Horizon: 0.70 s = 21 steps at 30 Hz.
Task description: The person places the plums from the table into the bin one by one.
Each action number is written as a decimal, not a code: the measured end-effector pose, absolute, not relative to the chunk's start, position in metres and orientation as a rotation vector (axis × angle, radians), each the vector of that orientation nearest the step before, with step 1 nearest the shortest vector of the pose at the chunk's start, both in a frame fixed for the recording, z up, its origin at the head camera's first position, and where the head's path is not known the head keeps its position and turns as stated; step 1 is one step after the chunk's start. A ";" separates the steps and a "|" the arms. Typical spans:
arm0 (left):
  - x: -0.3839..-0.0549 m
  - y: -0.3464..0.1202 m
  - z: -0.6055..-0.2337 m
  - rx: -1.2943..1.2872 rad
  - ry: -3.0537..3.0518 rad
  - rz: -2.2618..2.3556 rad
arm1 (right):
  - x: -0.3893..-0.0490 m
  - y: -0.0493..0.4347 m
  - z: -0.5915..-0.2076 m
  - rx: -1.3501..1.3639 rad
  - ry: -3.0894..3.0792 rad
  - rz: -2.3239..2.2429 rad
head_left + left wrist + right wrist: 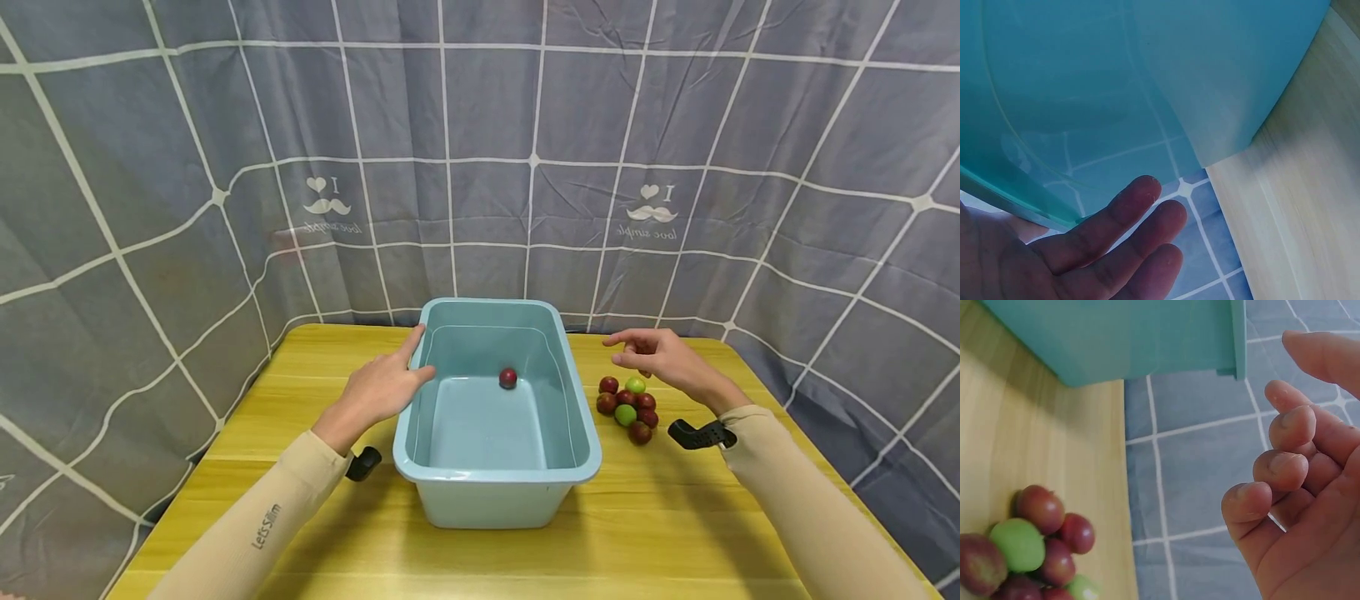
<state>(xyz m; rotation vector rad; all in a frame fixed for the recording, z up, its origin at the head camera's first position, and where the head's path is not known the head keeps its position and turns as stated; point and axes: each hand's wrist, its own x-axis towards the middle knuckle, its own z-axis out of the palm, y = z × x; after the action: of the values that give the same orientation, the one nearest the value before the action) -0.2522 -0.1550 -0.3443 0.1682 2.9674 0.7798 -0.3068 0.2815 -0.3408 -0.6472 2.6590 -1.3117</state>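
Observation:
A light blue plastic tub (497,476) stands on the wooden table, with one dark red round fruit (507,378) inside near its far end. My left hand (381,385) rests on the tub's left rim, thumb over the inner side. In the left wrist view its other fingers (1154,231) stretch out loosely on the outer side. Right of the tub lies a cluster of plum-like fruits (626,397), mostly dark red with a couple of green ones (1017,545). Above and just beyond them hovers my right hand (667,360), fingers loosely bent, with nothing in its grasp.
The yellow wooden table (300,517) extends around the tub on both sides. A grey curtain (487,192) with white grid lines hangs close behind the table and along its sides. Each wrist wears a black strap mount (701,433).

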 end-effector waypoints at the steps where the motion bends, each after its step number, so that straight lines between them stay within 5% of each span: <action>1: -0.252 -0.155 -0.344 0.170 2.967 0.780 | -0.306 0.284 -0.343 -0.643 2.658 -1.323; 21: -0.255 -0.157 -0.347 0.172 2.959 0.784 | -0.298 0.323 -0.396 -0.459 2.641 -1.472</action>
<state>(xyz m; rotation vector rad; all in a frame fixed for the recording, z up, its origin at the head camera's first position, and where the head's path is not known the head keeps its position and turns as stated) -0.2547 -0.1572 -0.3466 0.1720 2.9586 0.7837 -0.2979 0.3234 -0.3958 -0.4589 2.6409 -1.4722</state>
